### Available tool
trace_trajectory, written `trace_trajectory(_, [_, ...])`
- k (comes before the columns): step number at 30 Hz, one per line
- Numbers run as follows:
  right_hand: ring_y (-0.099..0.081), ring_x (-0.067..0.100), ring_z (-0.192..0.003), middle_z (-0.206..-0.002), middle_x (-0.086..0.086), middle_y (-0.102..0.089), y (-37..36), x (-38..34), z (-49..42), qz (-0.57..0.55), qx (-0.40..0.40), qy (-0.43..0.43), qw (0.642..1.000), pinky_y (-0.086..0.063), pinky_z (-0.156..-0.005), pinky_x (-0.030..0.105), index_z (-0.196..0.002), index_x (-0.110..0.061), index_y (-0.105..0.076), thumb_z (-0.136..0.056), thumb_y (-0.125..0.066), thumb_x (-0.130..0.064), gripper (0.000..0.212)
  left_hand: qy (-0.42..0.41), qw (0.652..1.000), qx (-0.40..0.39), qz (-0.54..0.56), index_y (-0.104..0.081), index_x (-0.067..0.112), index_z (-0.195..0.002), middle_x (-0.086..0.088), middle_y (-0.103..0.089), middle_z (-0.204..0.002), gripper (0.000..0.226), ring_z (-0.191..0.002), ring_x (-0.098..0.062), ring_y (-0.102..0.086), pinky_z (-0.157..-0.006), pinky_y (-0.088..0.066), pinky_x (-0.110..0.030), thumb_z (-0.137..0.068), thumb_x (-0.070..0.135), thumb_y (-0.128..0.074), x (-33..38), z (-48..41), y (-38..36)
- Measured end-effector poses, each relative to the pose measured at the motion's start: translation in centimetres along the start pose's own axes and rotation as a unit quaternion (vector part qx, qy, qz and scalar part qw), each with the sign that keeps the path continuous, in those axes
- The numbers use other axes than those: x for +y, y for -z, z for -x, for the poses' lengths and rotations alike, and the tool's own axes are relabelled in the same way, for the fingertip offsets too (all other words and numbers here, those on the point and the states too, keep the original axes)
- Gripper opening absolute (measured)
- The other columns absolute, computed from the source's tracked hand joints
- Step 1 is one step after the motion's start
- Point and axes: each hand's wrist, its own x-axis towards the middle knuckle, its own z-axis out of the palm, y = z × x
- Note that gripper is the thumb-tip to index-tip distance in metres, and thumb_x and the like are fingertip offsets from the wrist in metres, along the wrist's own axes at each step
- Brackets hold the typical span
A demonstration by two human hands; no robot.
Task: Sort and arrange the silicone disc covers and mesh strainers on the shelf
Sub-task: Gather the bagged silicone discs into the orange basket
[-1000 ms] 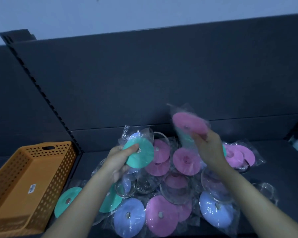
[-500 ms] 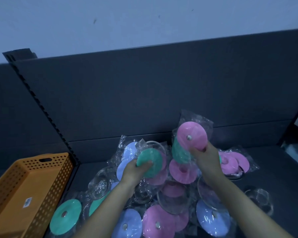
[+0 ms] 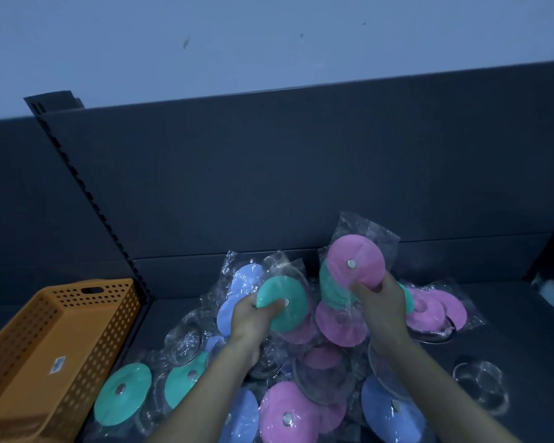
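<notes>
clearly the sorting is at an early stage. the left hand [image 3: 253, 318] grips a bagged teal disc [image 3: 280, 302] by its edge, raised over the pile. the right hand [image 3: 378, 305] pinches a bagged pink disc [image 3: 355, 265] with another teal one just behind it. below them pink, blue and teal discs lie jumbled with strainers [image 3: 184, 338] on the shelf [image 3: 509, 314], overlapping, no colour grouped. a basket [image 3: 55, 346] stands left of the pile. by my judgement nearly everything is left to arrange.
</notes>
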Motion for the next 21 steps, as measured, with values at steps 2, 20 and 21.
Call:
trace_trajectory(2, [-0.056, 0.010, -0.064, -0.078, 0.003, -0.064, 0.0, -0.5, -0.1, -0.009, 0.006, 0.002, 1.000, -0.048, -0.055, 0.024, -0.085, -0.018, -0.060, -0.081, -0.066, -0.008, 0.013, -0.024, 0.999, 0.037, -0.014, -0.063, 0.010, -0.083, -0.014, -0.067, -0.079, 0.021, -0.068, -0.028, -0.061, -0.065, -0.052, -0.045, -0.071, 0.017, -0.079, 0.2, 0.3, 0.1])
trace_trajectory(20, [-0.056, -0.001, -0.053, -0.061, -0.013, -0.065, -3.3, -4.4, 1.8, -0.105, -0.087, 0.023, 0.990, -0.045, -0.046, 0.016, -0.082, -0.021, -0.064, -0.077, -0.075, -0.013, 0.014, -0.216, 0.948, 0.228, -0.044, -0.053, 0.019, -0.094, 0.001, -0.062, -0.088, 0.025, -0.081, -0.019, -0.063, -0.063, -0.050, -0.028, -0.080, 0.016, -0.073, 3.2, 1.3, 7.7])
trace_trajectory(21, [-0.058, -0.001, -0.056, -0.064, -0.013, -0.067, -3.7, -4.8, 2.1, -0.103, -0.102, 0.029, 0.989, -0.047, -0.048, 0.016, -0.085, -0.021, -0.065, -0.077, -0.074, -0.011, 0.016, -0.215, 0.948, 0.232, -0.033, -0.052, 0.019, -0.095, 0.002, -0.062, -0.090, 0.026, -0.082, -0.018, -0.063, -0.065, -0.051, -0.029, -0.080, 0.015, -0.073, 3.2, 1.4, 8.1])
